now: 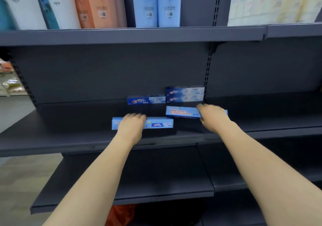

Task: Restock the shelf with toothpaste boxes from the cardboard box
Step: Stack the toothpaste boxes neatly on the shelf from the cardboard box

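Head view: left hand (131,127) gripping pale toothpaste box (156,123) from above, box sitting mid-shelf (69,130). Right hand (211,117) clasping second box (182,112), hovering in front of two-high stack (184,94). Single box (146,100) standing left of stack. Advice: be sliding both back flush against wall, logo outward. Cardboard box not showing.

Upper shelf: tall packs standing upright in a row. White pack (22,4) at far left, orange pack (97,4) beside it, two light-blue packs (156,4) touching each other. Pastel wrapped bundles (273,2) at upper right, blurred. Lower shelf board (139,178) dark grey. Something orange (120,215) beneath it, unclear. Blurred goods (7,81) at left edge. Pale floor (20,187) at lower left.
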